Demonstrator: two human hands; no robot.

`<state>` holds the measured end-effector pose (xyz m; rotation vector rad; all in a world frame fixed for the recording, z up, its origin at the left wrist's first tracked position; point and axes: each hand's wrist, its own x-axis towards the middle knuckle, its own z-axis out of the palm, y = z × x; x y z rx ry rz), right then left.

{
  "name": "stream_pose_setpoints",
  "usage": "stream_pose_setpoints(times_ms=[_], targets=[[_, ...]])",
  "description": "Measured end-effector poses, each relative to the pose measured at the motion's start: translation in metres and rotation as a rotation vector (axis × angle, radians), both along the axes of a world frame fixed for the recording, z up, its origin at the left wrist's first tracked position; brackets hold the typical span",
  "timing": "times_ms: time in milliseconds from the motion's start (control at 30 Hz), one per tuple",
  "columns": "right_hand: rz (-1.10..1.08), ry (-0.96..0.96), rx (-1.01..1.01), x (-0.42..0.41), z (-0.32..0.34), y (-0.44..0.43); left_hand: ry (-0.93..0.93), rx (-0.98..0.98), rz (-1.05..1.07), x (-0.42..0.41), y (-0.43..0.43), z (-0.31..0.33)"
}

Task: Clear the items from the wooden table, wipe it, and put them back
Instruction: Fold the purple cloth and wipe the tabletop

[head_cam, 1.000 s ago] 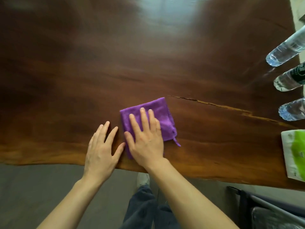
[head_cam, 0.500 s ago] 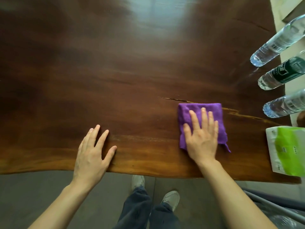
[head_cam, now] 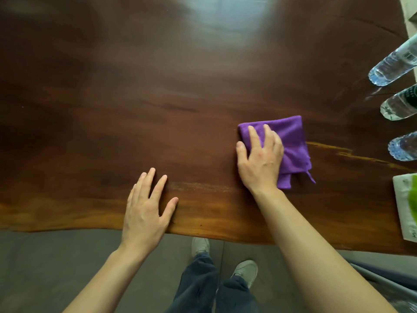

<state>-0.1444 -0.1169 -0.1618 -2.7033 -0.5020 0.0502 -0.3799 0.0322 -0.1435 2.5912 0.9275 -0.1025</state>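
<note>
A folded purple cloth (head_cam: 293,145) lies flat on the dark wooden table (head_cam: 158,98), right of centre. My right hand (head_cam: 259,159) presses down on the cloth's left half, fingers curled over its top edge. My left hand (head_cam: 146,208) rests flat on the bare wood at the near edge, fingers spread, holding nothing. Three clear water bottles (head_cam: 392,64) (head_cam: 399,105) (head_cam: 404,146) stand along the right edge. A white and green tissue pack (head_cam: 406,206) lies below them at the right edge.
A crack (head_cam: 334,152) runs through the wood from the cloth toward the right edge. Grey floor and my legs and shoes (head_cam: 246,269) show below the table's wavy near edge. A dark chair frame (head_cam: 383,276) sits at the bottom right.
My right hand slid the cloth from near the left hand to the right, then a little farther from the near edge. The left hand stayed flat at the near edge.
</note>
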Motion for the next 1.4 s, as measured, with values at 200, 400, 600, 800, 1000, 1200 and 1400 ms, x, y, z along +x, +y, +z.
stream_pose_setpoints(times_ms=[200, 400, 600, 800, 1000, 1200, 1400], targets=[[0.249, 0.031, 0.144, -0.06, 0.006, 0.058, -0.01, -0.009, 0.004, 0.0, 0.0, -0.002], [0.462, 0.108, 0.141, -0.142, 0.002, 0.04, -0.017, -0.026, -0.025, -0.003, 0.002, -0.002], [0.447, -0.042, -0.003, -0.14, -0.005, -0.032, 0.015, 0.027, -0.046, -0.004, 0.003, -0.002], [0.17, -0.068, -0.078, -0.094, -0.007, -0.101, 0.017, 0.041, -0.052, -0.005, 0.005, -0.002], [0.08, -0.028, -0.186, -0.069, 0.0, -0.132, 0.012, 0.038, -0.046, 0.0, 0.006, 0.001], [0.036, -0.08, -0.062, -0.053, 0.01, -0.122, -0.016, 0.029, -0.052, 0.033, 0.015, 0.011], [-0.137, -0.041, 0.308, 0.01, 0.036, -0.108, -0.054, 0.046, -0.056, 0.11, 0.042, 0.021]])
